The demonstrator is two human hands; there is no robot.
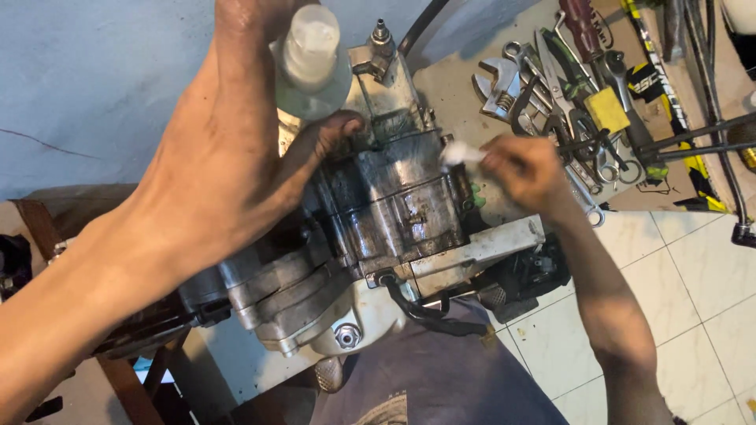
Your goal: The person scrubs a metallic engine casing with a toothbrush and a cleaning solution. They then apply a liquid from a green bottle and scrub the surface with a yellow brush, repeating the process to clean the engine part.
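A greasy metal engine block [390, 201] fills the middle of the view. My left hand [228, 149] reaches over it from the left and grips a small clear plastic bottle [313, 59], thumb resting on the block's top. My right hand [528, 173] comes in from the right and pinches a small white scrap [461, 154], cloth or brush I cannot tell, against the block's right side.
A heap of wrenches, pliers and scissors [567, 94] lies on cardboard at the upper right. White floor tiles [677, 291] spread at the lower right. A black hose [425, 315] hangs under the engine. A wooden stand [134, 378] sits at the lower left.
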